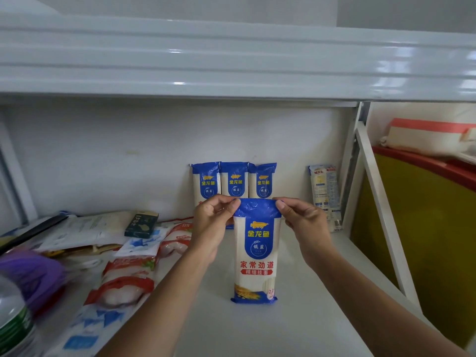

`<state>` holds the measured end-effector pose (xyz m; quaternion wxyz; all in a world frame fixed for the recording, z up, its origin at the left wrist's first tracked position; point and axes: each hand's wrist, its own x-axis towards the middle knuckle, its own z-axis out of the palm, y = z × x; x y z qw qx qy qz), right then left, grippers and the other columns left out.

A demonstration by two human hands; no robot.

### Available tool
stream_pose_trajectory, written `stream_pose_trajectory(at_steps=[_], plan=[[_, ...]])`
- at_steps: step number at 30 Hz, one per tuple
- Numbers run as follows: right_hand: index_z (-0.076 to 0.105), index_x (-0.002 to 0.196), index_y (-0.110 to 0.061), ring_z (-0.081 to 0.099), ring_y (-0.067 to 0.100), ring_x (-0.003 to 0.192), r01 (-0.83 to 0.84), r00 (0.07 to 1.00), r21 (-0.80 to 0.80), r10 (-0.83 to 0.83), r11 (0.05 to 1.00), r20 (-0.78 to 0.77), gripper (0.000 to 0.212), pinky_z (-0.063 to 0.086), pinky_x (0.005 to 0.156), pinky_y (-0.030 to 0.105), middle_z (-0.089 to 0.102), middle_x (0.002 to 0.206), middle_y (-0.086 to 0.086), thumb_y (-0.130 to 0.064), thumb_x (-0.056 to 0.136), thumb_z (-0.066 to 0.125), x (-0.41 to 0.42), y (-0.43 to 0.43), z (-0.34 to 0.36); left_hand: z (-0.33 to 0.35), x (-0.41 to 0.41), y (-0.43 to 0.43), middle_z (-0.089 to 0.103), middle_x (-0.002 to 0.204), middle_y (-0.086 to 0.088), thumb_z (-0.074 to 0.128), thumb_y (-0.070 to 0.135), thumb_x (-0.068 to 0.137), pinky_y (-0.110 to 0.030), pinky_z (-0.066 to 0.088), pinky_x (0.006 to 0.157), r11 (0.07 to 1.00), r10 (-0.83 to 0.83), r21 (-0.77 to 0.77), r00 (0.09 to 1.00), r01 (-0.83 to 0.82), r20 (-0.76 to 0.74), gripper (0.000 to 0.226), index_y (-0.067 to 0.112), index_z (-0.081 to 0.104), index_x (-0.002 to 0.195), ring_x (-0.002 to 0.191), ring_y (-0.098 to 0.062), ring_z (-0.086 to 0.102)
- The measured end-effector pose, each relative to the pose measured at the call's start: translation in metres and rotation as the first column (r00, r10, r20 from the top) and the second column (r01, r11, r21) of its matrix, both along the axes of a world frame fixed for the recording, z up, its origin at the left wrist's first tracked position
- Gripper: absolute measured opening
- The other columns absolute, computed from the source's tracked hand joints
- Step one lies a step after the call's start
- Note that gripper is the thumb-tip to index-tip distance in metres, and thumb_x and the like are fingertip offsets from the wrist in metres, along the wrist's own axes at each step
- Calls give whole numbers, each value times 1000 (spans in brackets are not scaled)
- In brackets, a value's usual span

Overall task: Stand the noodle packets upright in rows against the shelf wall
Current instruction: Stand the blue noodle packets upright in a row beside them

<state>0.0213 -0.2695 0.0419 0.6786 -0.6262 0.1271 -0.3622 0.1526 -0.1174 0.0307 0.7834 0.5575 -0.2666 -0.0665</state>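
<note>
Currently, five counted: held noodle packet (257, 256), one, top corners pinched by left hand (212, 225) and right hand (304, 224); back row (234, 181), three, 12 o'clock; lone packet (325, 194), one, 2 o'clock.

Both hands, left (210, 222) and right (301, 220), pinch top corners of upright noodle packet (256, 253); three packets (234, 180) against shelf wall (103, 155).

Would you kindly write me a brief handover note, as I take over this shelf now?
Left grip and right grip each pinch a top corner of the front packet, upright, base on the shelf board.
Done: three blue packets stand in a row against the shelf wall; a fourth packet stands at right, back label showing.
Left: set the front packet into a row. Flat packs at left may follow; contents unclear.
</note>
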Motion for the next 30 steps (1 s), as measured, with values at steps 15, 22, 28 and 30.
stream_pose_trajectory(at_steps=[15,22,28,30], plan=[[71,117,-10,74,14,108,-103,995,-22,103,994,5,26,64,67,28,78,112,1,-18,93,68,0,-5,-5,5,-4,7,71,114,1,74,27,89,-37,65,72,980,-71,199,967,21,245,19,26,68,107,105,-16,73],[73,114,-9,71,20,115,-180,984,-15,180,984,3,22,66,75,37,76,117,6,-13,92,67,1,-7,-1,8,-10,6,77,107,2,73,16,90,-35,65,73,992,-67,118,979,45,191,6,16,70,95,101,-14,75],[73,116,-10,71,18,115,-184,983,-16,184,983,-20,24,66,77,36,77,116,3,-16,94,66,2,-11,-3,6,-5,6,78,110,-3,71,14,92,-37,63,78,990,-114,89,990,106,87,12,8,70,102,105,-20,74],[73,117,-10,71,18,115,-191,981,-14,190,982,-22,26,65,78,35,77,116,3,-19,93,66,2,-11,-4,5,-6,6,78,111,-4,69,17,94,-36,63,79,991,-116,71,992,112,57,17,8,71,108,106,-21,74]])
